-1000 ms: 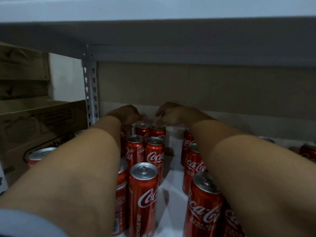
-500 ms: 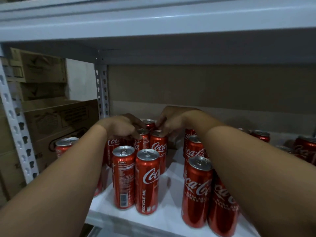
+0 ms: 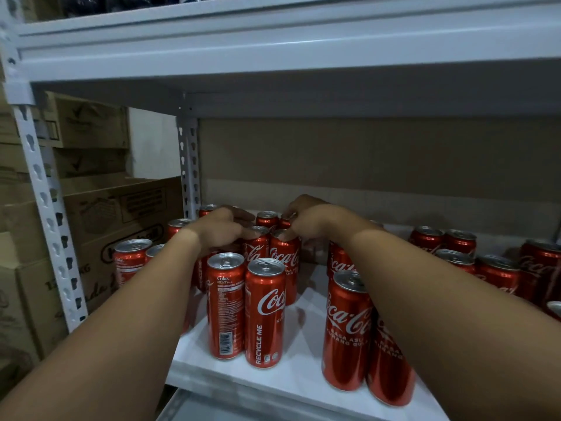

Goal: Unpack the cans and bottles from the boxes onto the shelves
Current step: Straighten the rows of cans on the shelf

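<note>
Several red Coca-Cola cans stand upright in rows on the white shelf board (image 3: 303, 372). Both my arms reach deep into the shelf. My left hand (image 3: 220, 229) lies over the cans at the left, its thumb and fingers pinching the top rim of one cola can (image 3: 256, 247). My right hand (image 3: 306, 218) has its fingers curled down onto the top of the neighbouring cola can (image 3: 285, 253). Two more cans (image 3: 226, 305) (image 3: 265, 311) stand in front of these, near the shelf edge. Part of the back rows is hidden behind my hands.
A white shelf (image 3: 273, 56) hangs low above the cans. A perforated upright post (image 3: 45, 214) stands at the left, another one (image 3: 188, 165) further back. Stacked cardboard boxes (image 3: 106, 214) fill the left side. More cans (image 3: 498, 271) stand at the right.
The view has pulled back and up, showing the shelf's front edge and upper shelf. Both hands have come from the rearmost cans to a pair of cans nearer the front.
</note>
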### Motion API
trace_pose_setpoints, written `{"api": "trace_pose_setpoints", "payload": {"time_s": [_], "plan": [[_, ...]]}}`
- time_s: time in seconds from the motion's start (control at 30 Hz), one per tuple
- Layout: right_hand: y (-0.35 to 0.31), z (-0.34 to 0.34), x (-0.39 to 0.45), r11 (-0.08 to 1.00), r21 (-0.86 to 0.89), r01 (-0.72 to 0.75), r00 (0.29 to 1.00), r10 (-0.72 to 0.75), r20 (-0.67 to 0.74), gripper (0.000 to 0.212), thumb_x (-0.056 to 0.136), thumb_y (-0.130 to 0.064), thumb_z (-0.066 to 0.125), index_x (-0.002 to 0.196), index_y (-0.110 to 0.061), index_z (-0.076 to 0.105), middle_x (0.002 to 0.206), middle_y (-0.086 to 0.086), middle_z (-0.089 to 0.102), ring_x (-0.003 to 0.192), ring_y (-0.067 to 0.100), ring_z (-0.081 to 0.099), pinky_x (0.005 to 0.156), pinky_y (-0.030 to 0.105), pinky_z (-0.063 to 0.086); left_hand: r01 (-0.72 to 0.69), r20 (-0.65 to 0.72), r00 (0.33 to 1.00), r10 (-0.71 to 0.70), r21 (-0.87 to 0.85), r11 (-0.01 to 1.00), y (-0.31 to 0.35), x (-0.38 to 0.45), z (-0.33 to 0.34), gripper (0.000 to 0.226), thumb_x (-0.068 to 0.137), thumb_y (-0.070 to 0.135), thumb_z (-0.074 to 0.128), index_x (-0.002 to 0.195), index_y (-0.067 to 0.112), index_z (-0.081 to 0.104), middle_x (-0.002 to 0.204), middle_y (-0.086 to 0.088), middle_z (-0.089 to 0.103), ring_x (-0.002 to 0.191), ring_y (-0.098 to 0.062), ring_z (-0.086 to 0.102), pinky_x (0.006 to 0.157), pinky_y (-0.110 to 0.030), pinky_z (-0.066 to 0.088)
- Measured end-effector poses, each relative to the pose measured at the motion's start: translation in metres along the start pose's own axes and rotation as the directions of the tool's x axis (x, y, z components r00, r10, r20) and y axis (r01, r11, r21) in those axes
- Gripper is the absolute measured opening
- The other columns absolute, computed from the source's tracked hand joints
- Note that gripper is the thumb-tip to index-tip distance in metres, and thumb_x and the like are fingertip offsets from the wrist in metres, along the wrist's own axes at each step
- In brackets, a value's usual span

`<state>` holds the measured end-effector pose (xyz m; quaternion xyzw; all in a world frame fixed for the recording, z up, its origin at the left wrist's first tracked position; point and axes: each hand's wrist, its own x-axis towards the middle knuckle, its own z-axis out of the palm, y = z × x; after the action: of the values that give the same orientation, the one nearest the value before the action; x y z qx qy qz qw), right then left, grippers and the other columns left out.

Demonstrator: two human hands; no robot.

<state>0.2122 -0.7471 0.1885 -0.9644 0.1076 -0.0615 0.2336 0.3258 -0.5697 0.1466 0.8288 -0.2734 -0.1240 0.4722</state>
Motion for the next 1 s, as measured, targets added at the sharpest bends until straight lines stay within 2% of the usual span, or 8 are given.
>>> {"api": "trace_pose_setpoints", "payload": {"time_s": [0.1, 0.23, 0.37, 0.57, 0.67, 0.77, 0.9, 1.0], "plan": [[0.001, 0.001, 0.000, 0.998, 0.067, -0.019, 1.000, 0.018, 0.018, 0.052, 0.088, -0.013, 0.076, 0.137, -0.016, 0.057, 0.125, 0.007, 0.062, 0.099, 0.022, 0.064, 0.072, 0.031, 0.061, -0.014, -0.010, 1.000, 0.014, -0.009, 1.000, -0.004, 0.000, 0.000, 0.052, 0.084, 0.020, 0.082, 0.133, 0.020, 0.063, 0.127, -0.001, 0.070, 0.114, -0.021, 0.067, 0.103, -0.048, 0.054], [-0.001, 0.002, 0.001, 0.995, 0.095, -0.044, 0.999, 0.043, 0.014, 0.051, 0.085, -0.016, 0.080, 0.132, -0.013, 0.060, 0.114, 0.007, 0.064, 0.090, 0.022, 0.067, 0.063, 0.028, 0.060, -0.032, -0.043, 0.999, 0.032, -0.007, 0.999, -0.003, 0.001, 0.000, 0.051, 0.081, 0.021, 0.085, 0.129, 0.018, 0.066, 0.122, -0.002, 0.072, 0.112, -0.022, 0.069, 0.102, -0.047, 0.055], [-0.003, 0.004, 0.003, 0.995, 0.091, -0.052, 0.999, 0.052, 0.005, 0.052, 0.082, -0.022, 0.083, 0.128, -0.011, 0.061, 0.119, 0.010, 0.067, 0.089, 0.024, 0.069, 0.050, 0.025, 0.056, 0.000, -0.016, 1.000, -0.001, -0.068, 0.998, 0.002, -0.002, -0.001, 0.048, 0.081, 0.022, 0.084, 0.126, 0.018, 0.067, 0.119, -0.004, 0.073, 0.108, -0.023, 0.070, 0.097, -0.045, 0.058], [-0.003, 0.002, 0.003, 0.995, 0.083, -0.048, 0.996, 0.042, 0.082, 0.058, 0.089, -0.017, 0.076, 0.141, -0.016, 0.052, 0.130, 0.009, 0.060, 0.099, 0.022, 0.065, 0.064, 0.024, 0.058, -0.003, -0.033, 0.999, 0.000, -0.106, 0.994, 0.001, -0.003, -0.001, 0.042, 0.083, 0.013, 0.081, 0.123, 0.016, 0.070, 0.120, -0.005, 0.073, 0.110, -0.023, 0.069, 0.097, -0.045, 0.058], [-0.005, 0.002, 0.002, 0.997, 0.070, -0.044, 0.998, 0.041, 0.043, 0.058, 0.084, -0.018, 0.081, 0.137, -0.013, 0.056, 0.112, 0.006, 0.063, 0.090, 0.022, 0.067, 0.055, 0.024, 0.056, -0.018, -0.058, 0.998, 0.018, -0.006, 1.000, 0.006, -0.001, -0.002, 0.048, 0.075, 0.023, 0.089, 0.119, 0.017, 0.071, 0.115, -0.004, 0.074, 0.107, -0.024, 0.070, 0.092, -0.044, 0.061], [-0.007, 0.003, 0.002, 0.998, 0.058, -0.036, 0.999, 0.035, 0.014, 0.060, 0.081, -0.021, 0.084, 0.133, -0.012, 0.057, 0.102, 0.003, 0.059, 0.085, 0.021, 0.065, 0.051, 0.024, 0.053, -0.028, -0.046, 0.998, 0.032, 0.091, 0.995, 0.014, -0.003, -0.003, 0.050, 0.076, 0.029, 0.089, 0.121, 0.018, 0.071, 0.115, -0.001, 0.071, 0.102, -0.020, 0.069, 0.082, -0.035, 0.061], [-0.006, -0.002, 0.000, 1.000, 0.026, -0.003, 0.999, 0.002, 0.042, 0.057, 0.085, -0.023, 0.081, 0.136, -0.014, 0.057, 0.116, 0.006, 0.065, 0.089, 0.021, 0.068, 0.063, 0.027, 0.060, -0.019, 0.021, 1.000, 0.018, 0.051, 0.999, 0.016, -0.004, -0.004, 0.048, 0.083, 0.025, 0.083, 0.127, 0.023, 0.066, 0.113, 0.007, 0.071, 0.112, -0.018, 0.065, 0.096, -0.038, 0.057], [-0.006, -0.005, -0.002, 1.000, 0.000, 0.027, 0.998, -0.027, 0.051, 0.055, 0.088, -0.018, 0.077, 0.139, -0.017, 0.056, 0.120, 0.006, 0.065, 0.088, 0.019, 0.069, 0.053, 0.021, 0.055, -0.038, 0.023, 0.999, 0.037, 0.022, 0.999, 0.014, -0.004, -0.003, 0.041, 0.085, 0.012, 0.080, 0.124, 0.020, 0.069, 0.106, 0.009, 0.073, 0.106, -0.013, 0.067, 0.089, -0.033, 0.058]]}}
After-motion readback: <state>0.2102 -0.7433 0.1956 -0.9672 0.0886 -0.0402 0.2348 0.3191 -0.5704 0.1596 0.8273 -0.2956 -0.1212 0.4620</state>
